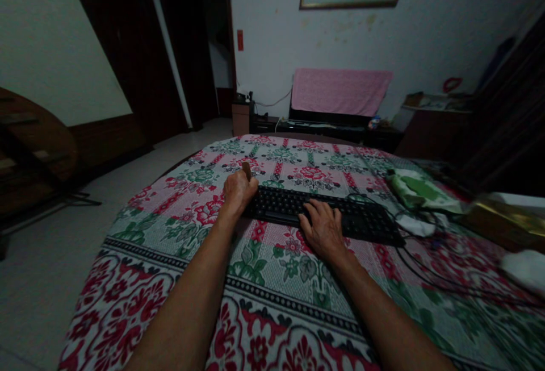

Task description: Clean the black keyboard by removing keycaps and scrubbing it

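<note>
A black computer keyboard (361, 219) lies flat across the table, its right end angled toward me. Over its left end, my left hand (239, 190) is closed around a brown, flat-ended object (246, 170) that pokes up past the thumb. Most of that object is hidden in the fist, so its kind cannot be made out. The fingers of my right hand (322, 224) are spread and rest on the middle keys, with the palm over the keyboard's near edge.
A flowered tablecloth (255, 263) covers the table. To the right are black cables (419, 269), a green-and-white packet (419, 189), a gold-brown box (504, 223) and a white bundle (525, 269). A pink towel (340, 91) hangs over a screen at the far wall.
</note>
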A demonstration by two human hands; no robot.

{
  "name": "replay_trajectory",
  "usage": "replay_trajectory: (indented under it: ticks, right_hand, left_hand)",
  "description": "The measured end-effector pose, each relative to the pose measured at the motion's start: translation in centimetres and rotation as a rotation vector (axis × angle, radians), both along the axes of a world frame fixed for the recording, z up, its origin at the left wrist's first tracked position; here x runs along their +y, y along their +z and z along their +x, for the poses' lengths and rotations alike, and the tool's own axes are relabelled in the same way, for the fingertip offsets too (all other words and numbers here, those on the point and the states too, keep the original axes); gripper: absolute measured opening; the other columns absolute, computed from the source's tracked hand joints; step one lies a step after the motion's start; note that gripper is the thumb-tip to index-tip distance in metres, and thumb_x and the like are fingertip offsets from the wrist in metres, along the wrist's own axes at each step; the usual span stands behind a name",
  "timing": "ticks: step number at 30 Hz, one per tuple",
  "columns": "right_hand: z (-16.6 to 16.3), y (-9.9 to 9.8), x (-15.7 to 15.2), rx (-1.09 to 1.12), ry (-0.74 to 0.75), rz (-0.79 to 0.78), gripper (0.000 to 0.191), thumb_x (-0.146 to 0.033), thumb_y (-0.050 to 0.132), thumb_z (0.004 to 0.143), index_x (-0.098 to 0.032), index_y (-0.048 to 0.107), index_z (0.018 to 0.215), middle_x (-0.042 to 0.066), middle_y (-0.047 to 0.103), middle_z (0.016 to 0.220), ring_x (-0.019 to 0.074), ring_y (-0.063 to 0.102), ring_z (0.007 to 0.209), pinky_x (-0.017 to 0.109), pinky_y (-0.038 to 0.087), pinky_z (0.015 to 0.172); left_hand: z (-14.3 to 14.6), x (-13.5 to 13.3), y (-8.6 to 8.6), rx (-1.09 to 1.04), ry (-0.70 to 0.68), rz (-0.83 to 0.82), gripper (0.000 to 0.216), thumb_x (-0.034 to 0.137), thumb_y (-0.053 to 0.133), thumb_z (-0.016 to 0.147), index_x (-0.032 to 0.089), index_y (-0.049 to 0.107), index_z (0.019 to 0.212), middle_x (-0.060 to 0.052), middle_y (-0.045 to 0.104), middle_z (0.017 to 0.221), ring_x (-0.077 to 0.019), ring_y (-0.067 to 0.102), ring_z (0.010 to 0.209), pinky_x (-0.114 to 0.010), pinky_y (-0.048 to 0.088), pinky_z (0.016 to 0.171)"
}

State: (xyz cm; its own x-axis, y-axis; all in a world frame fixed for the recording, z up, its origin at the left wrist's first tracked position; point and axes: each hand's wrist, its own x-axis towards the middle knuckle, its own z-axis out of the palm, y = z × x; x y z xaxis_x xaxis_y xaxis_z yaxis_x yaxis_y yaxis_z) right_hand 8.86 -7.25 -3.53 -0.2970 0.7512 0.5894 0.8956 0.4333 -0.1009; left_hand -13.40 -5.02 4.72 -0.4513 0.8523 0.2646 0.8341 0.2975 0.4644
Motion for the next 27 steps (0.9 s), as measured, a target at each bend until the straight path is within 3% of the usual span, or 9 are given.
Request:
replay_trajectory:
  ticks: [2,8,15,20,27]
  right_hand:
    - [0.0,0.0,0.0,0.0,-0.004,-0.012,0.034,-0.036,0.042,0.088,-0.018,0.058,0.112,0.012,0.054,0.123,0.027,0.042,0.113,0.047,0.026,0.095]
    - [0.0,0.1,0.0,0.002,-0.001,-0.017,0.033,-0.036,0.042,0.088,-0.018,0.057,0.112,0.012,0.055,0.123,0.0272,0.042,0.113,0.049,0.025,0.095]
    - [0.0,-0.1,0.1,0.014,0.002,-0.013,0.034,-0.036,0.042,0.088,-0.018,0.058,0.112,0.012,0.055,0.123,0.0269,0.043,0.114,0.049,0.026,0.095]
    - [0.0,0.1,0.0,0.017,0.0,-0.008,0.034,-0.036,0.043,0.088,-0.018,0.059,0.111,0.012,0.056,0.121,0.0271,0.044,0.113,0.049,0.026,0.095]
    - [0.0,0.1,0.0,0.016,-0.007,-0.031,0.034,-0.037,0.042,0.088,-0.018,0.058,0.112,0.012,0.055,0.123,0.0272,0.043,0.113,0.049,0.025,0.095]
  left_hand:
    - [0.7,-0.2,0.2,0.003,-0.025,0.02,0.034,0.032,0.048,0.076,0.011,0.068,0.092,-0.016,0.069,0.09,-0.027,0.063,0.092,-0.031,0.046,0.079]
    - [4.0,-0.2,-0.9,-0.062,-0.307,0.005,0.032,0.033,0.046,0.078,0.014,0.069,0.09,-0.01,0.07,0.088,-0.0203,0.064,0.086,-0.025,0.046,0.075]
    - [0.9,-0.2,-0.3,0.14,-0.105,-0.042,0.034,0.032,0.045,0.076,0.013,0.067,0.094,-0.016,0.069,0.091,-0.028,0.063,0.09,-0.033,0.047,0.078]
    - [-0.5,-0.7,0.6,0.163,-0.008,-0.043,0.035,0.031,0.044,0.077,0.013,0.066,0.098,-0.017,0.067,0.095,-0.029,0.062,0.093,-0.035,0.047,0.08]
    - [1.2,0.0,0.3,0.039,-0.233,-0.042,0.031,0.031,0.047,0.074,0.02,0.069,0.093,-0.009,0.07,0.093,-0.024,0.063,0.093,-0.029,0.046,0.08]
